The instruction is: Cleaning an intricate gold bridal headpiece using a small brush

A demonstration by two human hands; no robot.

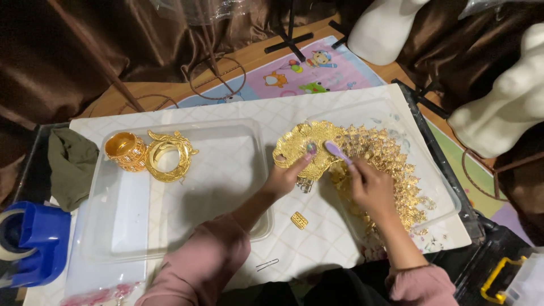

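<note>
Nearest, two pink sleeves reach up over the table (pixel 340 249), which is covered with a white quilted cloth. A black hairpin (pixel 266 264) lies on the cloth near the left sleeve, and a small gold rectangular piece (pixel 299 220) lies between the two forearms.

At the near left corner stands a blue tape dispenser (pixel 31 243), with a crumpled olive cloth (pixel 71 164) just beyond it at the table's left edge.

A clear plastic tray (pixel 187 215) takes up the left half of the table. Most of its floor is bare; in its far left corner sit a gold cuff bangle (pixel 126 151) and, touching it on the right, a gold ornate bracelet (pixel 169 156).

To the right, a second clear tray (pixel 442 187) holds a spread of gold filigree jewellery (pixel 391 164) that fills most of it and reaches near the right edge of the table.

The left hand (pixel 283 177) pinches the near edge of a gold fan-shaped ornament (pixel 309 146), thumb on top, at the left end of the filigree. The right hand (pixel 368 187) is closed around a lilac-handled brush (pixel 337 151), whose tip lies on the ornament, just right of the left thumb.

Beyond the far edge lie a children's play mat (pixel 317 68) on the floor, brown drapes (pixel 85 45), and white mannequin forms (pixel 504 107) at the far right.
</note>
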